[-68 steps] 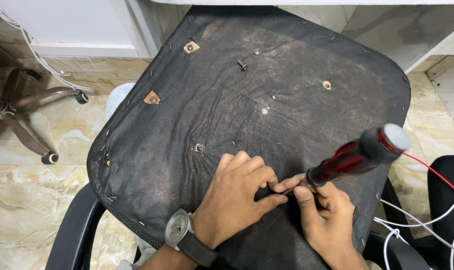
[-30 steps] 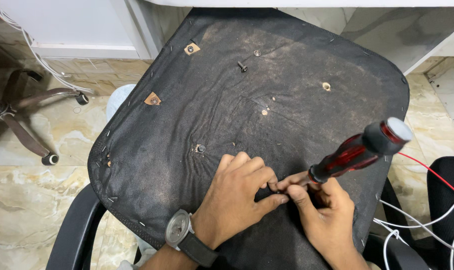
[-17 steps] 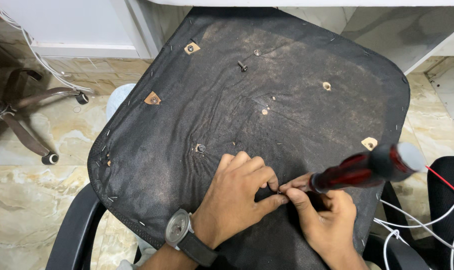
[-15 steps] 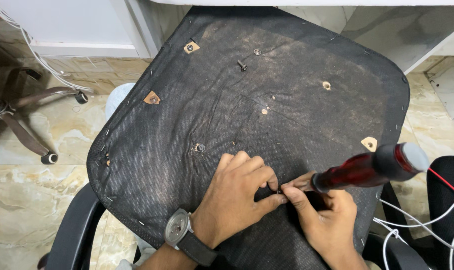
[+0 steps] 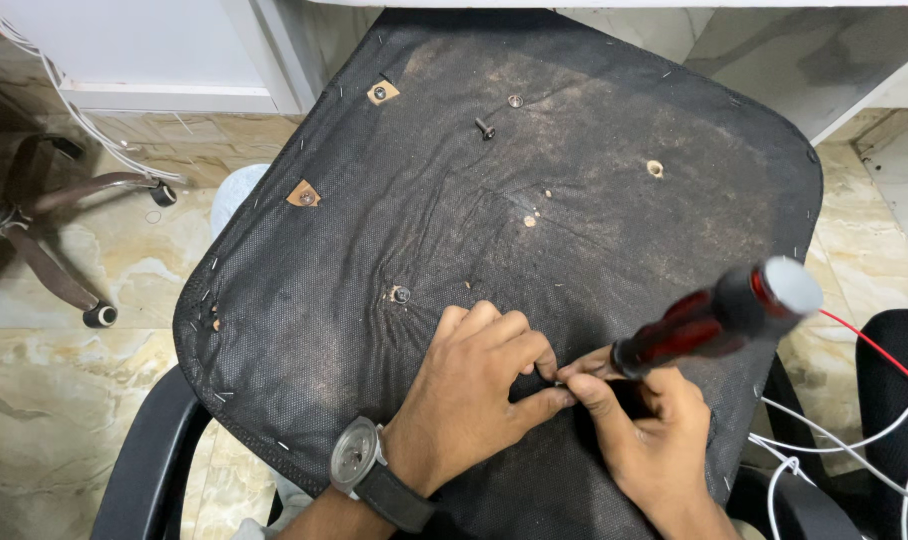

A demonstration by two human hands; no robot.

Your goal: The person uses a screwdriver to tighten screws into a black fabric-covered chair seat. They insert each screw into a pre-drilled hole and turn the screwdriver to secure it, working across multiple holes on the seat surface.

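Your screwdriver (image 5: 709, 318), red and black with a grey cap, slants up to the right from its tip near the lower middle of the upturned chair seat (image 5: 594, 130). Your right hand (image 5: 642, 440) closes thumb and fingers around the shaft just below the handle. Your left hand (image 5: 474, 400), with 1 wristwatch (image 5: 356, 462) on it, lies knuckles-up, its thumb and forefinger pinched together right at the tip; the fingers hide what they grip, possibly a small screw. The seat's black fabric underside shows 2 tan patches with bolts (image 5: 382, 92) on the left, 1 loose dark screw (image 5: 485, 128) near the top and 1 bare hole (image 5: 655, 168) on the right. A 5-star chair base (image 5: 44, 215) stands on the marble floor at left. White and red wires (image 5: 854, 440) trail at right.
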